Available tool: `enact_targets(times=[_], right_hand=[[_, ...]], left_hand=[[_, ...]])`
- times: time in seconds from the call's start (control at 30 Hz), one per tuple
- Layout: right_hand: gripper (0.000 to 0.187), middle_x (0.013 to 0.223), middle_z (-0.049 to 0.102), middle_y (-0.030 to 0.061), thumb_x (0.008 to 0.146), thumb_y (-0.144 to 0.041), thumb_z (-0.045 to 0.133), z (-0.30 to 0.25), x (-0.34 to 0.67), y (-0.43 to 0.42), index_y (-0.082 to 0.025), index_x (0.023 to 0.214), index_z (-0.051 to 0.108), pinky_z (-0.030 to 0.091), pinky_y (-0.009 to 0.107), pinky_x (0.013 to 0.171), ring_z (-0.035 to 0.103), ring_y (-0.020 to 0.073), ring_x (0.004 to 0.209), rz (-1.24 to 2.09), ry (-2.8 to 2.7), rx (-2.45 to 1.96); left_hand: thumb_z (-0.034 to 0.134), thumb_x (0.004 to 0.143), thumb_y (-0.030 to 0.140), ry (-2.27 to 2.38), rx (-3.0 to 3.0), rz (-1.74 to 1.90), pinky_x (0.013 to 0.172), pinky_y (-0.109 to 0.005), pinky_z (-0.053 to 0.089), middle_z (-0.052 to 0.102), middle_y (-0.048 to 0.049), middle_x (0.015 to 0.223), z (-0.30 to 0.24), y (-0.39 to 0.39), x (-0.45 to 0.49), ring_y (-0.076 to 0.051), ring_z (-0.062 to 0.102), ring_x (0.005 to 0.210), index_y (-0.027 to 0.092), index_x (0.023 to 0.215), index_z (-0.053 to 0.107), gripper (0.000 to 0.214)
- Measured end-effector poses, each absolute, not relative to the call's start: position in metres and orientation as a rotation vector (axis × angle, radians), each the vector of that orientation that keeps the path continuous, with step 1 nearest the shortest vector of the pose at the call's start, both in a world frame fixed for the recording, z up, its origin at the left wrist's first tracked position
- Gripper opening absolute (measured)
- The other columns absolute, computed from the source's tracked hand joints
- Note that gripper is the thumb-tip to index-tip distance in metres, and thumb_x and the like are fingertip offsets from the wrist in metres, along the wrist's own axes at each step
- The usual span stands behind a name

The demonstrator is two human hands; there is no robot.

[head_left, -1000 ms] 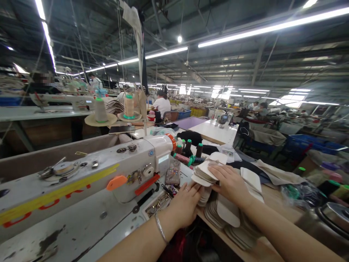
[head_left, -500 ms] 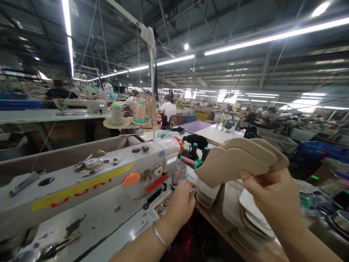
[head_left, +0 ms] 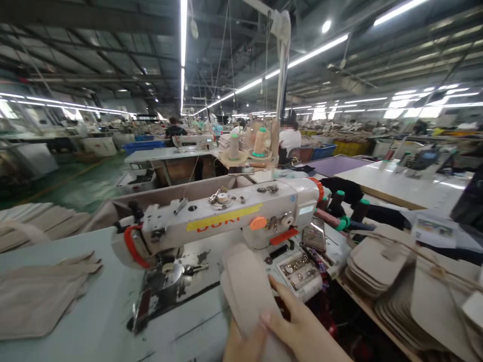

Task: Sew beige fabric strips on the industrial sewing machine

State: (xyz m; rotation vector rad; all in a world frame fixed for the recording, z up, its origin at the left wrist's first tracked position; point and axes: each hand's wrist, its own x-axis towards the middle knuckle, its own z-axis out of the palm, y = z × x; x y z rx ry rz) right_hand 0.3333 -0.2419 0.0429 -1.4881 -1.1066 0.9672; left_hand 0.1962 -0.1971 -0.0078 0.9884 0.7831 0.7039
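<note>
Both left hand (head_left: 245, 346) and right hand (head_left: 304, 324) are grasping beige pieces (head_left: 247, 284), their long axis slanting forward-left from the fingers.

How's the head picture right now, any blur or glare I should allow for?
Head view: left hand, right hand and the beige pieces they hold look soft; head view: glare streaks the white tabletop at right; head view: a ceiling tube light burns out to white.
</note>
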Motion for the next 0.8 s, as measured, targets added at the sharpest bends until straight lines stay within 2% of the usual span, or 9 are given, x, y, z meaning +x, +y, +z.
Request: enact_targets(times=[0.13, 0.23, 0.3, 0.37, 0.47, 0.57, 0.7, 0.8], right_hand=[[0.066, 0.143, 0.047, 0.0126, 0.084, -0.034, 0.058, 0.03, 0.32, -0.205, -0.013, 0.144, 0.043, 0.031, 0.041, 0.114, 0.042, 0.0247, 0.133, 0.784, -1.322, -1.582], [0.063, 0.139, 0.051, 0.0135, 0.083, -0.029, 0.056, 0.028, 0.324, -0.171, -0.013, 0.143, 0.044, 0.034, 0.042, 0.111, 0.046, 0.0249, 0.13, 0.547, -1.343, -1.714], [0.065, 0.14, 0.049, 0.0156, 0.081, -0.028, 0.057, 0.024, 0.33, -0.155, -0.011, 0.143, 0.044, 0.033, 0.043, 0.112, 0.045, 0.0263, 0.131, 0.472, -1.35, -1.756], [0.067, 0.141, 0.047, 0.0169, 0.079, -0.027, 0.058, 0.018, 0.334, -0.147, -0.009, 0.142, 0.044, 0.032, 0.044, 0.113, 0.043, 0.0273, 0.132, 0.423, -1.364, -1.772], [0.067, 0.144, 0.044, 0.0161, 0.08, -0.028, 0.057, 0.01, 0.336, -0.151, -0.009, 0.143, 0.043, 0.03, 0.044, 0.114, 0.039, 0.0269, 0.134, 0.348, -1.398, -1.769], [0.062, 0.148, 0.037, 0.0137, 0.085, -0.03, 0.053, 0.009, 0.332, -0.164, -0.012, 0.143, 0.043, 0.027, 0.045, 0.116, 0.034, 0.0263, 0.136, 0.262, -1.42, -1.751], [0.045, 0.139, 0.047, 0.0106, 0.093, -0.037, 0.048, 0.019, 0.323, -0.188, -0.021, 0.135, 0.052, 0.035, 0.046, 0.11, 0.041, 0.0262, 0.13, 0.048, -1.422, -1.697], [0.047, 0.131, 0.054, 0.0091, 0.096, -0.043, 0.048, 0.021, 0.313, -0.207, -0.026, 0.139, 0.05, 0.047, 0.041, 0.099, 0.052, 0.0253, 0.12, 0.127, -1.382, -1.707]], left_hand=[[0.061, 0.087, 0.045, 0.889, 1.057, 0.931, 0.092, -0.041, 0.053, 0.065, -0.0158, 0.124, 0.008, -0.123, 0.196, -0.028, 0.068, 0.104, 0.017, 0.136, 0.045, 0.059], [0.049, 0.091, 0.034, 1.067, 1.588, 0.998, 0.092, -0.039, 0.051, 0.066, -0.0137, 0.119, 0.019, -0.063, 0.214, -0.026, 0.064, 0.109, 0.017, 0.119, 0.057, 0.033], [0.063, 0.081, 0.03, 1.17, 1.716, 0.998, 0.1, -0.043, 0.044, 0.065, -0.0156, 0.118, 0.02, -0.033, 0.222, -0.032, 0.055, 0.12, 0.017, 0.107, 0.061, 0.03], [0.074, 0.07, 0.029, 1.239, 1.759, 0.995, 0.101, -0.046, 0.04, 0.063, -0.0172, 0.115, 0.017, -0.014, 0.223, -0.035, 0.051, 0.122, 0.015, 0.1, 0.06, 0.036], [0.074, 0.07, 0.031, 1.277, 1.799, 0.943, 0.088, -0.043, 0.045, 0.065, -0.0095, 0.087, 0.011, -0.003, 0.216, -0.031, 0.062, 0.097, 0.017, 0.085, 0.057, 0.027], [0.067, 0.077, 0.028, 1.265, 1.774, 0.903, 0.076, -0.035, 0.045, 0.056, -0.0013, 0.066, 0.014, -0.002, 0.212, -0.023, 0.061, 0.076, 0.019, 0.069, 0.05, 0.02], [0.051, 0.087, 0.029, 1.205, 1.607, 0.877, 0.06, -0.027, 0.045, 0.054, 0.0004, 0.068, 0.03, -0.021, 0.204, -0.016, 0.058, 0.063, 0.019, 0.078, 0.049, 0.013], [0.045, 0.091, 0.039, 1.13, 1.451, 0.798, 0.049, -0.023, 0.043, 0.053, 0.003, 0.064, 0.025, -0.064, 0.175, -0.013, 0.054, 0.051, 0.02, 0.087, 0.046, 0.019]])
